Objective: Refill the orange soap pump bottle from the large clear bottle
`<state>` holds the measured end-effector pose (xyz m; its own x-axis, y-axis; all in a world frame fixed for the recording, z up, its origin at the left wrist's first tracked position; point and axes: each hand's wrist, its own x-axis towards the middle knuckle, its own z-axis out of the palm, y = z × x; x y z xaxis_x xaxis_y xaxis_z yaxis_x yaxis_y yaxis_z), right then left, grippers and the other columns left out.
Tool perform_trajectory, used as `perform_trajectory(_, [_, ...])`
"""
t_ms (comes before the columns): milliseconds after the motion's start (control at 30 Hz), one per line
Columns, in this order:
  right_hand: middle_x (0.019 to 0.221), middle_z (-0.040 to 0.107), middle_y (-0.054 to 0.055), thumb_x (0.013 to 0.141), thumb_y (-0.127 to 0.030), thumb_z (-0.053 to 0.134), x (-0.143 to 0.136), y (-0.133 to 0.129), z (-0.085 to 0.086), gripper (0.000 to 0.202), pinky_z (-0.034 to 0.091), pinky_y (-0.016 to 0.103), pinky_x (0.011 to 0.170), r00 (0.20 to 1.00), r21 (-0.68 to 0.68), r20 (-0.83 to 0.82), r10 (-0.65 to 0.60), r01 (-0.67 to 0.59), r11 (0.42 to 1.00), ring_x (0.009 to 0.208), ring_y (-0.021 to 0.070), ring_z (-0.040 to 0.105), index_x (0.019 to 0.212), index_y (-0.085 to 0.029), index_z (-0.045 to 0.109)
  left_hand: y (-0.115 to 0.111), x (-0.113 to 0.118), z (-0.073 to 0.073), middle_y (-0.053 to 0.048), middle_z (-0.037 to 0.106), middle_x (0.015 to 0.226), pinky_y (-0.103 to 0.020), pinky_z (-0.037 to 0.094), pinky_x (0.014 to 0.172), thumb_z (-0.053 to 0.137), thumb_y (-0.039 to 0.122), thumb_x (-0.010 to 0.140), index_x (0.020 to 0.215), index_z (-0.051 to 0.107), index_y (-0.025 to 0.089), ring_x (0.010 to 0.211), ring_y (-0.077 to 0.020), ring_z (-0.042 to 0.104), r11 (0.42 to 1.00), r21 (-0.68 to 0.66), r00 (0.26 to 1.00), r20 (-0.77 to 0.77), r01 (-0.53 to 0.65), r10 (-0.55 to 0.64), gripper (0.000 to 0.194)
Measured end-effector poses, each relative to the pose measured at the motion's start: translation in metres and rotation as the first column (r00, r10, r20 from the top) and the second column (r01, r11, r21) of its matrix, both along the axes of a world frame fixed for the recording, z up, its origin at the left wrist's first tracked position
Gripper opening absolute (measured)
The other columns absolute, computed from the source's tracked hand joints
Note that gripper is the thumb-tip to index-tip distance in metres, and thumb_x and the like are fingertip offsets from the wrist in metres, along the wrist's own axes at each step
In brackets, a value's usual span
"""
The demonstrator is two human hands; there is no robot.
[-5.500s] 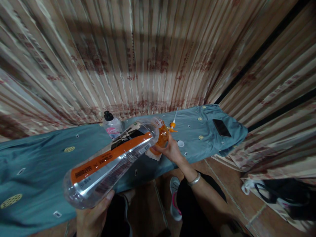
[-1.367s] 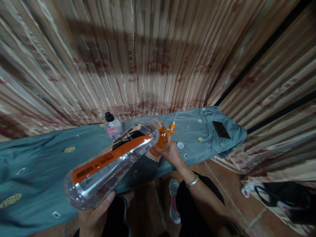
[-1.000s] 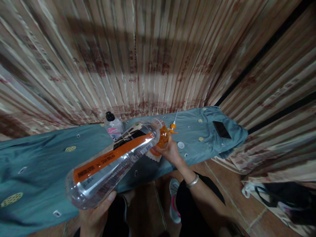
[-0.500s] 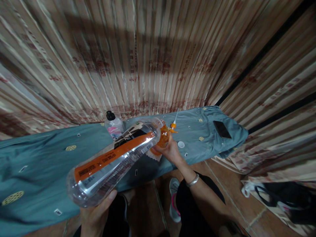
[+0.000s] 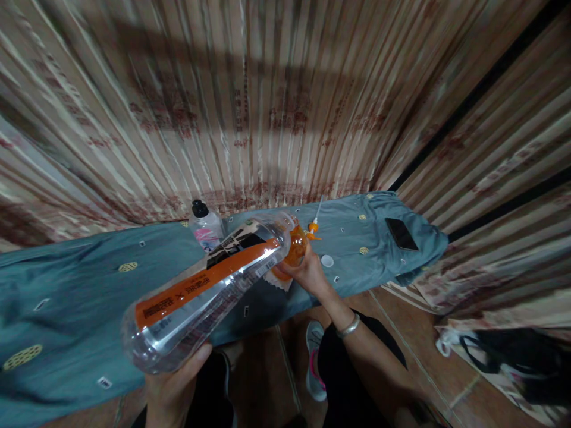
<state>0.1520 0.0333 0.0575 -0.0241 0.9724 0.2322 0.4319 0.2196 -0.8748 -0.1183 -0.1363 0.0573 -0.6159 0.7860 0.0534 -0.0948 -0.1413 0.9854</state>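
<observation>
Spanning the view: teal-clothed table [image 5: 89, 291]. Large clear bottle [image 5: 205, 291] tilted above it, left hand [image 5: 173, 380] gripping the base end, thumb showing, fingers hidden. Black-capped bottle [image 5: 207, 232] stands behind. Amber bottle [image 5: 295, 248] sits at the large one's neck, right hand's [image 5: 306, 270] grip wrapped around it; can't tell if the mouths touch. Phone [image 5: 401, 233] off right, orange pump [image 5: 313, 229] closer, white disc [image 5: 327, 261] just beside right wrist. Change vs half a second ago: basically none. Reads as a steady hold.

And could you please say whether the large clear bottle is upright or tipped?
Tipped: the large clear bottle slants from the left hand, its neck at the orange bottle.
</observation>
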Motion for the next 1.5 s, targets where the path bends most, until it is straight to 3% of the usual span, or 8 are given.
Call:
perform_trajectory(100, [0.12,0.086,0.01,0.072,-0.037,0.099,0.0,0.0,0.0,0.073,0.069,0.048,0.097,1.0,-0.015,-0.004,-0.002,0.001,1.0,0.113,0.0361,0.084,0.135,-0.026,0.063,-0.001,-0.002,-0.005,0.0,0.085,0.109,-0.035,0.065,0.102,0.108,0.03,0.051,0.106,0.081,0.032,0.106,-0.0269,0.079,0.999,0.0,0.989,0.144,0.041,-0.041,0.061])
perform_trajectory(233, [0.12,0.086,0.009,0.074,-0.038,0.098,0.0,0.0,0.0,0.071,0.069,0.048,0.099,1.0,0.007,-0.007,0.004,-0.004,1.0,0.118,0.0364,0.083,0.134,-0.026,0.063,-0.001,-0.002,-0.006,0.0,0.085,0.115,-0.03,0.066,0.096,0.109,0.024,0.049,0.117,0.083,0.032,0.106,-0.0249,0.079,0.999,0.03,0.982,0.184,0.042,-0.047,0.073])
perform_trajectory(533, [0.123,0.085,0.011,0.074,-0.036,0.097,0.0,0.0,0.0,0.071,0.069,0.049,0.099,1.0,0.012,-0.009,0.009,-0.009,1.0,0.12,0.0369,0.082,0.135,-0.025,0.064,0.0,0.001,0.0,0.002,0.086,0.103,-0.027,0.068,0.082,0.108,0.019,0.049,0.118,0.083,0.034,0.091,-0.0243,0.081,0.999,0.042,0.983,0.183,0.003,-0.011,0.075])
perform_trajectory(700, [0.121,0.086,0.01,0.073,-0.035,0.097,-0.001,0.0,-0.001,0.071,0.07,0.047,0.096,1.0,0.023,-0.016,-0.005,0.006,1.0,0.114,0.0361,0.084,0.135,-0.025,0.063,0.003,0.002,0.001,0.001,0.086,0.101,-0.023,0.067,0.08,0.108,0.02,0.051,0.114,0.084,0.031,0.085,-0.0204,0.079,0.994,0.105,0.983,0.178,0.03,-0.048,0.069])
perform_trajectory(933, [0.119,0.086,0.009,0.072,-0.037,0.097,-0.001,0.001,-0.007,0.073,0.07,0.046,0.093,1.0,0.039,-0.004,-0.022,0.022,0.999,0.11,0.0351,0.084,0.136,-0.026,0.063,0.003,0.009,0.009,0.002,0.086,0.098,-0.03,0.069,0.09,0.108,0.021,0.057,0.116,0.084,0.032,0.093,-0.0252,0.084,0.994,0.105,0.986,0.158,0.039,-0.055,0.064])
perform_trajectory(1167, [0.121,0.086,0.01,0.074,-0.037,0.096,0.0,0.003,-0.01,0.08,0.07,0.046,0.092,1.0,0.068,-0.016,0.005,-0.004,0.998,0.11,0.0357,0.084,0.144,-0.026,0.059,0.0,0.003,0.002,0.003,0.085,0.095,-0.024,0.065,0.092,0.109,0.02,0.053,0.116,0.083,0.03,0.094,-0.0217,0.084,0.991,0.126,0.978,0.197,0.051,-0.075,0.069])
perform_trajectory(1300, [0.12,0.086,0.01,0.074,-0.037,0.096,0.001,0.003,-0.009,0.078,0.07,0.047,0.091,1.0,0.06,-0.005,0.002,-0.002,0.998,0.11,0.0363,0.084,0.142,-0.025,0.06,0.001,0.002,0.002,0.002,0.087,0.102,-0.023,0.064,0.095,0.108,0.021,0.057,0.113,0.083,0.029,0.097,-0.021,0.083,0.992,0.107,0.985,0.15,0.064,-0.08,0.062])
perform_trajectory(1500, [0.121,0.085,0.01,0.072,-0.037,0.098,0.0,0.002,-0.009,0.08,0.07,0.046,0.092,1.0,0.055,0.012,-0.016,0.015,0.998,0.112,0.0364,0.084,0.142,-0.024,0.061,-0.002,0.005,0.002,0.001,0.087,0.107,-0.03,0.066,0.097,0.108,0.029,0.056,0.123,0.081,0.03,0.097,-0.0243,0.083,0.995,0.075,0.991,0.115,0.06,-0.069,0.073])
